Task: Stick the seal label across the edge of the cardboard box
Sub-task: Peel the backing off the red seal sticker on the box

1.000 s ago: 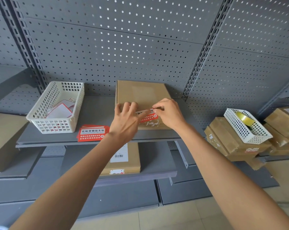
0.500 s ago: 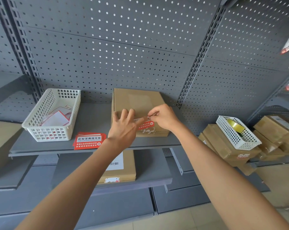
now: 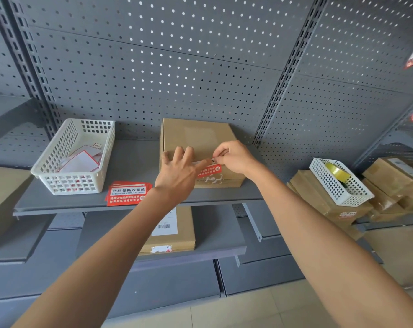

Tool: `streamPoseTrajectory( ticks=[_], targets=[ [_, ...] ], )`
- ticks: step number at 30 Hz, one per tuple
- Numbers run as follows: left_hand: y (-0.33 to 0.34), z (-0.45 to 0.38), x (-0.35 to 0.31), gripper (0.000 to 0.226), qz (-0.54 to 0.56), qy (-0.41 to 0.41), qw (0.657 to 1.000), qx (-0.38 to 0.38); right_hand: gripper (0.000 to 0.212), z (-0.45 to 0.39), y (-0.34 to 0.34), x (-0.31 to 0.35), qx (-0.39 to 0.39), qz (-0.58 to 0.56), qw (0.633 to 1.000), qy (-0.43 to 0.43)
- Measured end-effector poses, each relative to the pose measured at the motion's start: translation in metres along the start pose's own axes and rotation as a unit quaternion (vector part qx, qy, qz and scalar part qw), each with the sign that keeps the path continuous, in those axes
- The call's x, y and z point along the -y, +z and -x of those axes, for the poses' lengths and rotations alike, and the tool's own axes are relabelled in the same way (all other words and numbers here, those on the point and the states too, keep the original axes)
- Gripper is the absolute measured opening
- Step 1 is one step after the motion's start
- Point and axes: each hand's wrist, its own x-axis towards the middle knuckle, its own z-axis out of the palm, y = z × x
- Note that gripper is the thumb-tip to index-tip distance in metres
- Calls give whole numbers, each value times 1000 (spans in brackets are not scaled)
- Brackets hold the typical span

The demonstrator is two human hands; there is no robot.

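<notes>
A flat cardboard box [image 3: 196, 136] of plain brown, matte board stands on a grey metal shelf [image 3: 134, 162], with its back against a perforated metal wall [image 3: 177, 67]. The seal label [image 3: 209, 170] is a red, glossy rectangle with white characters; it lies on the top of the box at the front edge, and below it, on the front face, there are white torn remains of paper.

The left hand [image 3: 179, 174] is open, with fingers spread flat on the box top, and the thumb reaches toward the upper edge of the label. The right hand [image 3: 234, 157] is closed in a pinch, thumb and forefinger gripping the upper right corner of the label.

To the left of the box, a small pile of red labels [image 3: 127, 193] lies near the shelf's front edge. Beside it stands a white plastic basket [image 3: 65, 183] with a grid of square holes, holding white backing papers with red borders. On the lower shelf lies another brown box [image 3: 179, 240] with a white barcode sticker. At the right, a second white basket [image 3: 343, 192] with a yellowish tape roll [image 3: 335, 172] rests on stacked cardboard boxes [image 3: 319, 200].
</notes>
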Motion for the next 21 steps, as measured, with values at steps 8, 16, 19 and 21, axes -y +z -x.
streamPoseTrajectory(
  ticks=[8,16,19,21],
  targets=[
    [-1,-1,1,80,14,3,1000,3,18,-5,9,-5,-28,44,998,-32],
    [-12,-22,2,29,150,-63,987,-6,22,-7,12,-2,-23,107,994,-31],
    [-12,-36,2,21,262,-112,959,-7,20,-6,15,-5,-41,137,989,-35],
    [-8,-42,1,15,294,-131,947,-14,22,-7,18,-9,-50,138,988,-40]
  ],
)
